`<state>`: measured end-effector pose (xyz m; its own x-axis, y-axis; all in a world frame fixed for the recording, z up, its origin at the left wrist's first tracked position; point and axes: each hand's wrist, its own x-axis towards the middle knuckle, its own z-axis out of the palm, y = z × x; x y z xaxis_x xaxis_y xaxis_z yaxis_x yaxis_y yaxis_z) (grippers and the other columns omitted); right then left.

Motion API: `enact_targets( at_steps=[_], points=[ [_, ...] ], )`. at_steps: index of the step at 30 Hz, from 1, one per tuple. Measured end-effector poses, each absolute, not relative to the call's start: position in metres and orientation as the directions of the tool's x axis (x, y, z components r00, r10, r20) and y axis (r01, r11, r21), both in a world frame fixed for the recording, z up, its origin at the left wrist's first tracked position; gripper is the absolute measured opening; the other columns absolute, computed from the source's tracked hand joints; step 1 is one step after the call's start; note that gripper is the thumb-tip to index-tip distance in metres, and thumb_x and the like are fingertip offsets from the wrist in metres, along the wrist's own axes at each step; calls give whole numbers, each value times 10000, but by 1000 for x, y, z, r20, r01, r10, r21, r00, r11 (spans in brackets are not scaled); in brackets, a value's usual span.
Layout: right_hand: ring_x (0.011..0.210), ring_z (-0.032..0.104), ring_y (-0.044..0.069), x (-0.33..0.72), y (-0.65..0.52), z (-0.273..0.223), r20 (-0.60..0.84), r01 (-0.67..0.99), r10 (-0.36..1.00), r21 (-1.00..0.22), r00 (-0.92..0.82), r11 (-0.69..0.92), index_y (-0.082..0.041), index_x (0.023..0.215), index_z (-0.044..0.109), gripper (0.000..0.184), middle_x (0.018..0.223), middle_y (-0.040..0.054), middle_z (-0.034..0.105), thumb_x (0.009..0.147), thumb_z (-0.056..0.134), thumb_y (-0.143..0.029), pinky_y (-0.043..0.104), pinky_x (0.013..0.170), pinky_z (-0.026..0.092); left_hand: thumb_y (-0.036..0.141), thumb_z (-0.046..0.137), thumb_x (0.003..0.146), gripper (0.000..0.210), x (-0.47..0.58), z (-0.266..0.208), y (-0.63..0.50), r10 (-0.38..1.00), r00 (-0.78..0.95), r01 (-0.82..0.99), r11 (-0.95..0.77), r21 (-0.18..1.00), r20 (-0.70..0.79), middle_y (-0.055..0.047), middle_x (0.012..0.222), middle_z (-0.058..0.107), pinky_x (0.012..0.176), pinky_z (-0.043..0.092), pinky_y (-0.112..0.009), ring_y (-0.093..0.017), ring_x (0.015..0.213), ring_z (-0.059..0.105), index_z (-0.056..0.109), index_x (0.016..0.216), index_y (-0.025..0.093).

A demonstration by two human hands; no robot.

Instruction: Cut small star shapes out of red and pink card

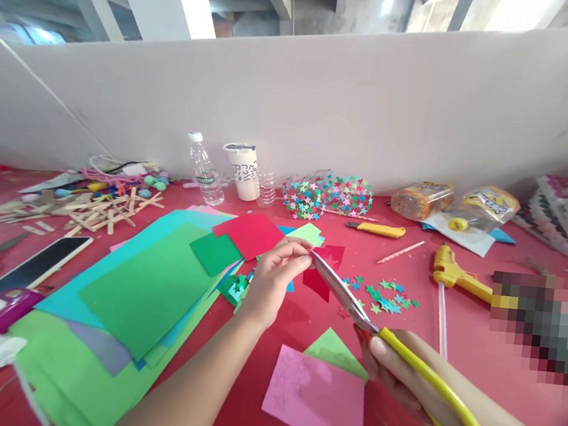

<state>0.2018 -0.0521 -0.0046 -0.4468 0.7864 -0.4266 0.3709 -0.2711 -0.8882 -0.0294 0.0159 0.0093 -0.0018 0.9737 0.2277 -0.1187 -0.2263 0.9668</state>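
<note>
My right hand [400, 365] is wrapped round the yellow handles of a pair of scissors [391, 347], whose blades point up and left. The tips reach the fingers of my left hand [278, 273], closed in a pinch. What the pinch holds is too small and hidden to make out. Just behind the blades is red paper [316, 283]; whether it touches my fingers I cannot tell. Small coloured stars [389, 297] lie scattered right of the blades. Below, a pink paper sheet [319, 397] with star outlines drawn on it overlaps a light green sheet [329, 344].
Coloured paper sheets [151, 287] are stacked on the left, near wooden sticks [110, 213] and a phone [41, 263]. A bottle [207, 175], cup [242, 172] and star-covered balls [329, 194] stand behind. To the right lie a utility knife [377, 229] and glue gun [459, 273].
</note>
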Motion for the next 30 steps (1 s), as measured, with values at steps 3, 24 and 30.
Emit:
enact_targets(
  at_steps=[3,24,30],
  points=[
    [358,307,59,198,-55,-7,-422,331,797,-897,-433,-295,-230,726,473,657,496,-102,384,800,448,-882,166,341,198,258,674,797,111,-25,8,15,973,-24,-143,-230,963,228,-30,980,650,920,425,-319,-220,1013,582,692,693,226],
    [298,306,90,185,-61,-7,-445,294,822,-888,-356,-353,-250,661,461,627,371,-104,337,833,451,-852,227,353,197,334,679,813,132,-16,-1,11,987,-62,-140,-158,977,150,-2,785,635,853,425,-301,-190,848,571,678,741,223],
    [294,294,46,188,-56,-18,-455,361,823,-871,-340,-332,-232,669,431,692,416,-113,354,781,416,-915,164,300,194,305,672,822,111,-17,-1,11,985,-57,-142,-170,975,164,-2,770,619,843,425,-308,-190,840,557,688,753,220]
  ],
)
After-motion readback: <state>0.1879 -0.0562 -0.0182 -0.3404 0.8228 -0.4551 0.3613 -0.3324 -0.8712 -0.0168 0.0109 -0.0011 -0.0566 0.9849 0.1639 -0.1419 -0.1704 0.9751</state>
